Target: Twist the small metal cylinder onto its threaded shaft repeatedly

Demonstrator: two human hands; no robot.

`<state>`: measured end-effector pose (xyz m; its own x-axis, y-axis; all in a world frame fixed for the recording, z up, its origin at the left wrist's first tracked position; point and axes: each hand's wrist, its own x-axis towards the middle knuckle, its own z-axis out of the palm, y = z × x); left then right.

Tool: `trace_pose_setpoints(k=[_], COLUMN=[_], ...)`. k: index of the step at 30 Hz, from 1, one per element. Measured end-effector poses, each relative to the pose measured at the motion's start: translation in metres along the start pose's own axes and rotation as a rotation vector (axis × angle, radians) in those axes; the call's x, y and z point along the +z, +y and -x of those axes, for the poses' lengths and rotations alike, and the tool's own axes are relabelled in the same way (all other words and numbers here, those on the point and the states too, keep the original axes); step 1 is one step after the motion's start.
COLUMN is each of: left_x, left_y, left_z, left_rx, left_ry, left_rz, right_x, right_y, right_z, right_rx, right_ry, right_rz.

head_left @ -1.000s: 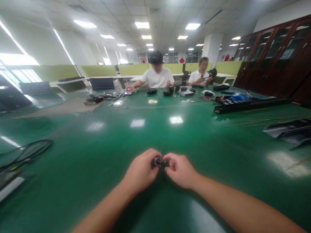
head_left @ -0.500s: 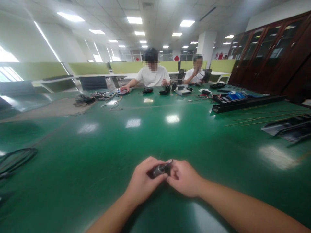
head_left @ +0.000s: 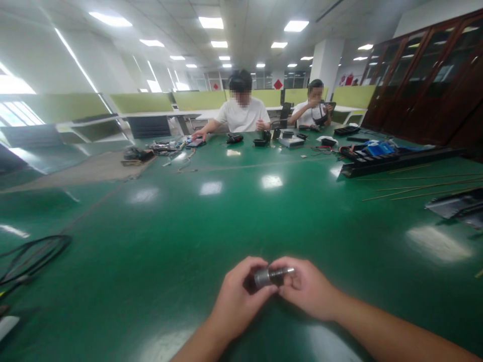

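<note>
Closest in, above the near-edge side of the green desk, the left hand is clasping a grey metal cylinder, its thumb pressing from below. The cylinder's slim shaft is pointing at the right hand, whose thumb and fingers are curling about it; whether they are pinching it or merely sitting beside it, I cannot tell. Compared with a second ago, the piece is lying more sideways and showing more of its length, which is probably making the shaft easier to handle. The cylinder's far end is disappearing inside the left palm, and blur is softening the shaft's detail. Toward the desk's left edge, a black cable is running out of view. Toward the far right corner, a black channel is lying. Along the far edge, two co-workers are sitting behind small devices too indistinct to name.
</note>
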<state>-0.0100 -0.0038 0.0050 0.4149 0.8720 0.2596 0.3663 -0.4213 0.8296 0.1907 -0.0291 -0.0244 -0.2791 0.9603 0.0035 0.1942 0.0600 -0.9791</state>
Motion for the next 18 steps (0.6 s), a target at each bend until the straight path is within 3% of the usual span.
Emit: trace_pose_setpoints(k=[5, 18], left_x=[0.0005, 0.0001], left_y=[0.0006, 0.0017], left_z=[-0.0025, -0.0066], left_rx=[0.077, 0.075], left_ry=[0.023, 0.059], left_rz=[-0.005, -0.033], right_x=[0.0006, -0.0008], right_y=[0.0010, -0.0046], right_z=[-0.0031, -0.0051], right_rx=[-0.021, 0.024], right_ry=[0.029, 0.047], right_rz=[0.005, -0.116])
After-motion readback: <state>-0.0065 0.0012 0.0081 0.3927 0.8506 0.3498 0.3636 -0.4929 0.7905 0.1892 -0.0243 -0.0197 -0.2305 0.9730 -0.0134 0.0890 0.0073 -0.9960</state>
